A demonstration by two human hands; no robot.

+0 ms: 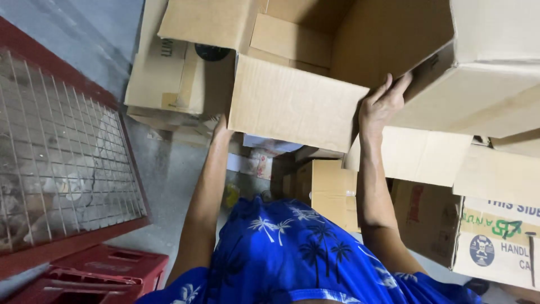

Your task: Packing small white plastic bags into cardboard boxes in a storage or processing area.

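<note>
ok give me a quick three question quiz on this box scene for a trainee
1. True or false: the right hand grips the open box at its edge.
2. Where is the left hand? A) on the red crate B) hidden behind the box flap C) on the wire cage
3. Fill in: the box is held ____ the stacked cartons.

Key: 1 true; 2 B; 3 above

An open cardboard box (292,101) sits between both hands, a wire cage (62,152) left, stacked cartons (495,225) right, crates (95,276) below the cage.
</note>
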